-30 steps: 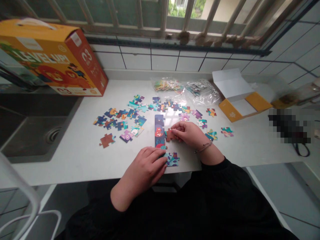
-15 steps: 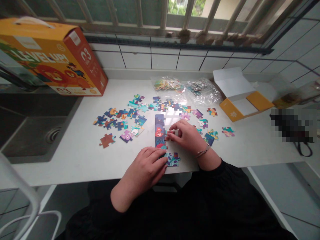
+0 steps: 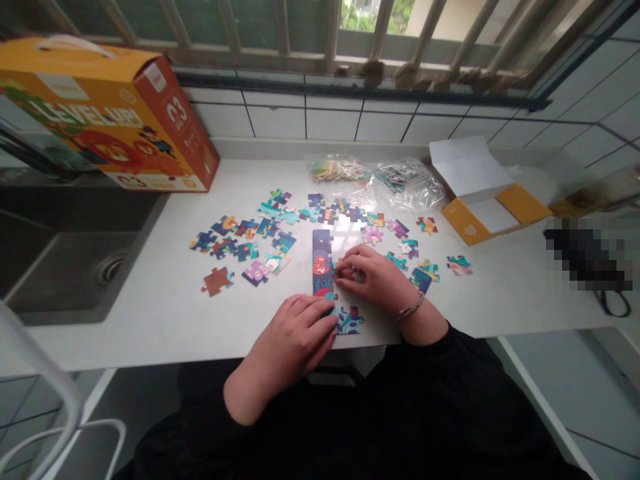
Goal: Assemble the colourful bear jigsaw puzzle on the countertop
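Observation:
A joined strip of jigsaw puzzle point(image 3: 323, 261), dark blue and purple with a red figure, runs away from me on the counter. My left hand point(image 3: 300, 330) lies over its near end, fingers stretched out and resting on it. A teal and purple puzzle piece point(image 3: 349, 320) shows past those fingertips, at the strip's lower right. Beside the strip's right edge, my right hand point(image 3: 373, 277) pinches a small puzzle piece, mostly hidden by the fingers. Whether that piece is joined to the strip I cannot tell.
Loose puzzle pieces point(image 3: 247, 230) are scattered left, behind and right. Two clear bags of pieces point(image 3: 345, 170) lie near the wall, beside an open yellow box point(image 3: 483, 223). A large orange box point(image 3: 115, 120) stands back left by the sink point(image 3: 75, 267).
My right hand's fingers have shifted slightly at the strip's right edge, and the piece there shows less. My left hand stays on the strip. The whole view has shifted a little.

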`<state>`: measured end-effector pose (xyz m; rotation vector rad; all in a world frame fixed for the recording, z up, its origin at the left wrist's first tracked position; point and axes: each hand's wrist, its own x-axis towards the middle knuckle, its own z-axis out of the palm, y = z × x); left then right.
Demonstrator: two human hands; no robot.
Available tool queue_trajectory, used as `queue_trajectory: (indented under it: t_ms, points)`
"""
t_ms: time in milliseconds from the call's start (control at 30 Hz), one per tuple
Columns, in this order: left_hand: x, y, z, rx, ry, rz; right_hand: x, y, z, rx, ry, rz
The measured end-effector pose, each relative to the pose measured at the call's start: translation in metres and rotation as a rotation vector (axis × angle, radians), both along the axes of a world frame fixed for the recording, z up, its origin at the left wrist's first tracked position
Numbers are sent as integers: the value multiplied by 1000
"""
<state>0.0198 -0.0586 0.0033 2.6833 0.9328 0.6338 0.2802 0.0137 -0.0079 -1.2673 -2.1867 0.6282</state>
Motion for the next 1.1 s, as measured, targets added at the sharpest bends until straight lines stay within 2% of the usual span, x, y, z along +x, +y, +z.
queue_trajectory:
  t_ms: [467,1100]
  points:
    - [-1,0,-1,-7,4,-5,-1,-2,2,-33,-17,-7]
    - [0,-2,-1,-20,7,3,-11,-8,2,44,-159,-74]
